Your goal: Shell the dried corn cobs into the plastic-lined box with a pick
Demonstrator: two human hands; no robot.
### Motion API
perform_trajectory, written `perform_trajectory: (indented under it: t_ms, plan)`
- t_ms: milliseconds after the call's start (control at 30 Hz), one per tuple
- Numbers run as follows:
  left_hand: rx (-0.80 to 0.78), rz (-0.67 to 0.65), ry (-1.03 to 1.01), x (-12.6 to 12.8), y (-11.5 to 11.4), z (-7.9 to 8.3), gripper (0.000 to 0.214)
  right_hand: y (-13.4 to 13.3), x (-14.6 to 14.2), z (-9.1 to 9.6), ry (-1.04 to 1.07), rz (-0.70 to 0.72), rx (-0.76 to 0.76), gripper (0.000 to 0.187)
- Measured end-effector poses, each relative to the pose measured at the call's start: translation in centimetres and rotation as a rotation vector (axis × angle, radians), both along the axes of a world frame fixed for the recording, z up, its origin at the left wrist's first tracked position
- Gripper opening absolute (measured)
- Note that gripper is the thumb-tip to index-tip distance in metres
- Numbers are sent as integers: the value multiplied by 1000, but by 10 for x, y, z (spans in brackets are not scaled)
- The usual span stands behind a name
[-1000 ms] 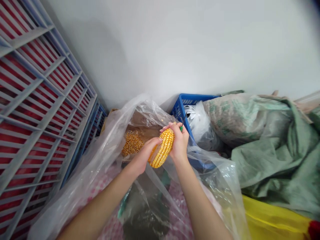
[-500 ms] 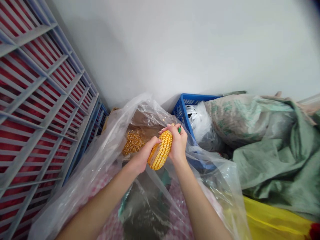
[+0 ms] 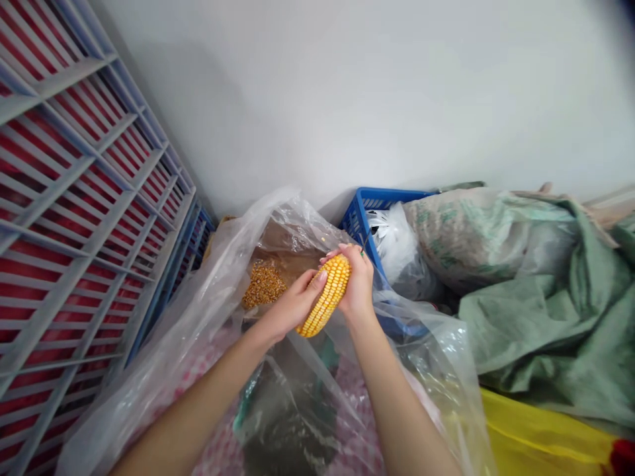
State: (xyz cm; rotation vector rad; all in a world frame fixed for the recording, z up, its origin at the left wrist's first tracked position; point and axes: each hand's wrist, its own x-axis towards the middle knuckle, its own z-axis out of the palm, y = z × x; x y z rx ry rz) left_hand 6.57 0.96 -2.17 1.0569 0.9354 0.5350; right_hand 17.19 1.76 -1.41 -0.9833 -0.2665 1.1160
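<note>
Both the left hand (image 3: 290, 309) and right hand (image 3: 358, 287), fingers (image 3: 342, 250) closed, grip a corn cob (image 3: 327, 297) slanting up-right inside a clear plastic bag (image 3: 208, 297), a blue crate (image 3: 357, 215) just beyond.

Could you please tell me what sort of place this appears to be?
Probably a farm storage corner: woven sacks, a blue plastic crate, and loose corn kernels in a clear plastic bag.
</note>
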Motion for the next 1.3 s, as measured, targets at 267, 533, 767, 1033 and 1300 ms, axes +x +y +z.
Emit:
perform_trajectory:
  t_ms: [267, 533, 767, 1033, 1300]
  plan:
    - [253, -95, 77, -10, 6, 8, 38, 1, 4, 2, 24, -9, 3, 20]
    - [720, -159, 425, -17, 9, 9, 28, -1, -1, 2, -54, 3, 38, 23]
    - [686, -166, 364, -17, 9, 11, 30, -1, 1, 2, -29, 8, 28, 19]
    - [586, -171, 248, -18, 12, 10, 30, 0, 3, 2, 33, 17, -12, 20]
    - [510, -125, 191, -24, 14, 15, 46, 4, 9, 4, 243, 4, -119, 14]
